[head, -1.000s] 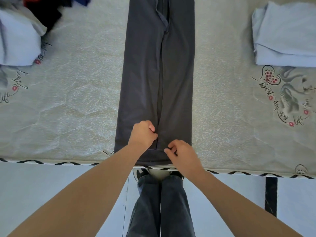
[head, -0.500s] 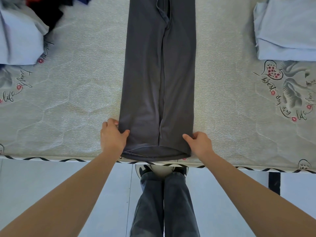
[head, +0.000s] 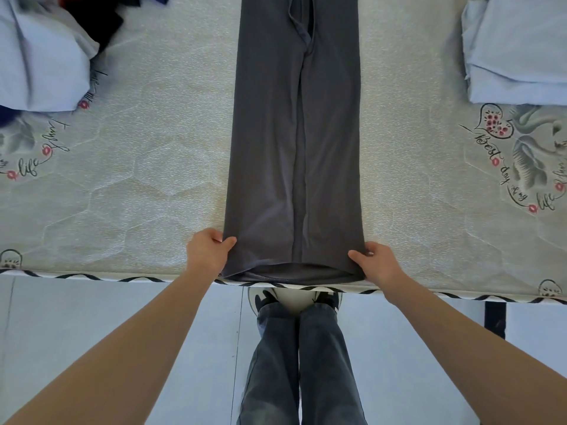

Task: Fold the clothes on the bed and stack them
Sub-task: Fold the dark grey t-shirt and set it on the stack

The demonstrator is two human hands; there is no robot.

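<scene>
Dark grey trousers point(head: 294, 148) lie flat and lengthwise down the middle of the mattress point(head: 147, 185), legs side by side, hems at the near edge. My left hand point(head: 207, 251) pinches the left hem corner, thumb on top of the fabric. My right hand point(head: 376, 263) pinches the right hem corner the same way. The waist end runs out of view at the top.
A folded light blue garment point(head: 518, 50) lies at the far right. A light blue garment point(head: 40, 59) sits at the far left beside a heap of dark, red and blue clothes point(head: 95, 13). My legs and shoes point(head: 294, 348) stand against the bed's near edge.
My hands moved apart from the middle of the hems to the outer corners, and each took hold of a corner. The trousers' hem end now lies flatter and wider.
</scene>
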